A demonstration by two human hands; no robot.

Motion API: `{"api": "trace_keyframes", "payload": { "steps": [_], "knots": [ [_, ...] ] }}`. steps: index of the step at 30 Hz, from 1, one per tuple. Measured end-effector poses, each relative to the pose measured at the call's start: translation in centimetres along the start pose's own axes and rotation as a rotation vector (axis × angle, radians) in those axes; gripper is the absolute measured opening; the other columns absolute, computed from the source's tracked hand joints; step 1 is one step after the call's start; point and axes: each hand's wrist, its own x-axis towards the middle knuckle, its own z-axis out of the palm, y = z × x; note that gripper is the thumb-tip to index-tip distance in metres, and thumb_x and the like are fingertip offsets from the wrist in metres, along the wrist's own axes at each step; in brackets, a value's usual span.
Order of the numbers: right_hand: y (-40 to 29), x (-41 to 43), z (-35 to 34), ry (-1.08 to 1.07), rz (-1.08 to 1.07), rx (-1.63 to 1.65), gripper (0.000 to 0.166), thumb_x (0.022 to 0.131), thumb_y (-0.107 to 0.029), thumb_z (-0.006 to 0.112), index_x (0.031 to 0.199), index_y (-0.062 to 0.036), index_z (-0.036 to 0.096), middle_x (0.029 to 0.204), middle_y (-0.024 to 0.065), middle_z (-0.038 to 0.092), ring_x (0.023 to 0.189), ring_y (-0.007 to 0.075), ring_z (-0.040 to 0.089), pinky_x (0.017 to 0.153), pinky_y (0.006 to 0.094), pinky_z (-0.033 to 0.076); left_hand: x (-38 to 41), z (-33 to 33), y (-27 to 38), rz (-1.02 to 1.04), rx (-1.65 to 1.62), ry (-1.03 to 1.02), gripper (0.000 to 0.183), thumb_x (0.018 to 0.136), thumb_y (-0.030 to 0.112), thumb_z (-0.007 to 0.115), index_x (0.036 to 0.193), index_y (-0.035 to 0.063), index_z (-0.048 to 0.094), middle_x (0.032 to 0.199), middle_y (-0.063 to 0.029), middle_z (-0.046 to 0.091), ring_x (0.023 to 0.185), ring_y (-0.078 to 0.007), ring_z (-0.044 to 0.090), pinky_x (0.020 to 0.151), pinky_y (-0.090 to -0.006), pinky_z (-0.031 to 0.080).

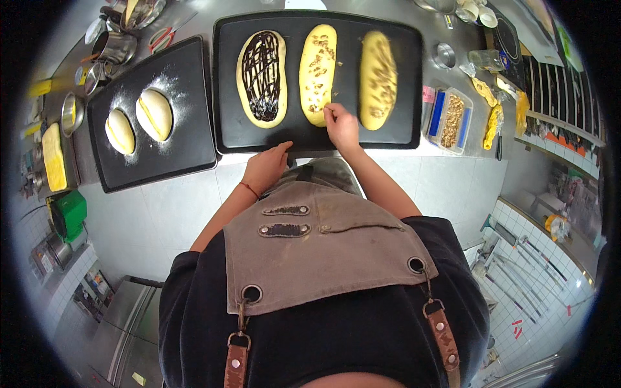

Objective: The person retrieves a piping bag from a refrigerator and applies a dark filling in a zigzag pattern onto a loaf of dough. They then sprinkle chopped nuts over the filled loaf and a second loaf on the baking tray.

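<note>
Three long dough pieces lie on a black baking tray [347, 138]. The left dough [261, 80] is covered with dark crisscrossed topping; the middle dough [318, 72] and the right dough [378, 80] are yellow with chopped nuts on top. My right hand [342, 127] is at the lower end of the middle dough, thumb and fingertips pinched together; whether a nut piece is between them cannot be told. My left hand [268, 167] rests by the tray's front edge, its fingers near the rim. Right of the tray stands a clear plastic container [450, 121] of chopped nuts.
Left, a second black tray [155, 172] holds two floured, slit dough pieces [154, 115]. Red-handled scissors [161, 40], a metal pitcher [114, 47] and bowls stand behind it. A small round tin [444, 55], a clear jar [486, 60] and yellow piping bags [493, 126] lie at right.
</note>
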Motion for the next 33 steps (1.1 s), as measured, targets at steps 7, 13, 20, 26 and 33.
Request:
{"api": "trace_keyframes", "payload": {
  "steps": [7,13,20,26,33],
  "knots": [
    [5.1,5.5,0.8,0.001,-0.061,-0.066,0.023,0.080,-0.008,0.070,0.101,-0.0051,0.062,0.094,0.0168,0.064,0.084,0.0359,0.066,0.071,0.0447,0.054,1.2,-0.4,0.8,0.044,0.002,0.028,0.032,0.096,0.019,0.050,0.127,0.0130,0.058,0.106,-0.0132,0.070,0.086,-0.0343,0.068,0.074,-0.0453,0.055],
    [6.1,7.1,1.4,0.004,-0.026,-0.124,0.015,0.082,-0.012,0.070,0.093,-0.0039,0.065,0.092,0.0173,0.067,0.084,0.0364,0.066,0.074,0.0440,0.054,1.8,-0.7,1.6,0.053,0.005,0.025,0.032,0.096,0.019,0.051,0.127,0.0138,0.057,0.106,-0.0126,0.070,0.086,-0.0341,0.068,0.074,-0.0458,0.055],
    [-0.4,8.7,-0.7,-0.069,-0.081,0.224,0.017,0.081,-0.012,0.072,0.095,-0.0030,0.071,0.098,0.0169,0.071,0.088,0.0326,0.069,0.080,0.0381,0.055,3.0,-0.3,2.4,0.091,-0.028,0.051,0.033,0.097,0.020,0.051,0.129,0.0159,0.057,0.101,-0.0152,0.070,0.084,-0.0367,0.067,0.072,-0.0474,0.054],
    [2.0,10.9,-1.8,0.173,-0.172,0.052,0.012,0.083,0.000,0.063,0.093,-0.0008,0.068,0.092,0.0198,0.068,0.085,0.0382,0.066,0.077,0.0438,0.055,3.6,-0.3,2.8,0.089,-0.007,0.072,0.033,0.096,0.020,0.052,0.128,0.0156,0.057,0.104,-0.0125,0.071,0.086,-0.0343,0.068,0.074,-0.0466,0.055],
    [5.3,15.7,1.4,0.074,-0.070,-0.157,0.011,0.081,-0.009,0.067,0.091,-0.0024,0.065,0.093,0.0207,0.067,0.087,0.0378,0.066,0.080,0.0460,0.055,3.6,-2.4,4.1,0.025,-0.006,0.065,0.032,0.095,0.019,0.052,0.126,0.0153,0.058,0.106,-0.0108,0.071,0.087,-0.0338,0.068,0.075,-0.0469,0.055]
  ]
}}
